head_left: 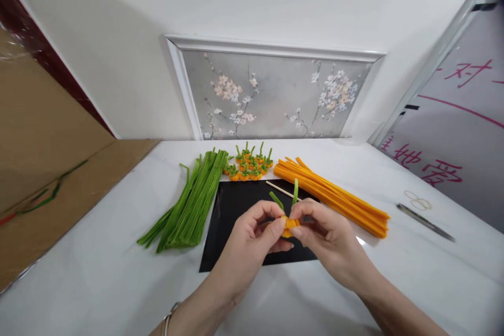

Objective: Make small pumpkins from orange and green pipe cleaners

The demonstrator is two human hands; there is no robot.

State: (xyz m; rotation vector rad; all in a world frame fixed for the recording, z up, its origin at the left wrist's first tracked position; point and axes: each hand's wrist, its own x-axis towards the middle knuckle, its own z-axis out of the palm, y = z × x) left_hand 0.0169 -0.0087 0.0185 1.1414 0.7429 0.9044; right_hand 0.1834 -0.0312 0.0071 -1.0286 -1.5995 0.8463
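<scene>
Behind the black mat (228, 220) sit small pipe-cleaner pumpkins (244, 174); green pipe cleaners (195, 210) lie to its left, orange pipe cleaners (333, 195) to its right. The right hand (334, 239) hides one end of a wooden stick (279, 189). Fingertips nearly closed, it and the left hand (249, 236) pinch an orange pumpkin (290, 224) above the mat, broader axis crosswise, green stems (295, 192) upward.

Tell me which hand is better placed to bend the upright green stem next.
Probably the right hand: it pinches the orange piece near the upright green stem, while the left hand holds the other side, nearer the leaning green stem.
</scene>
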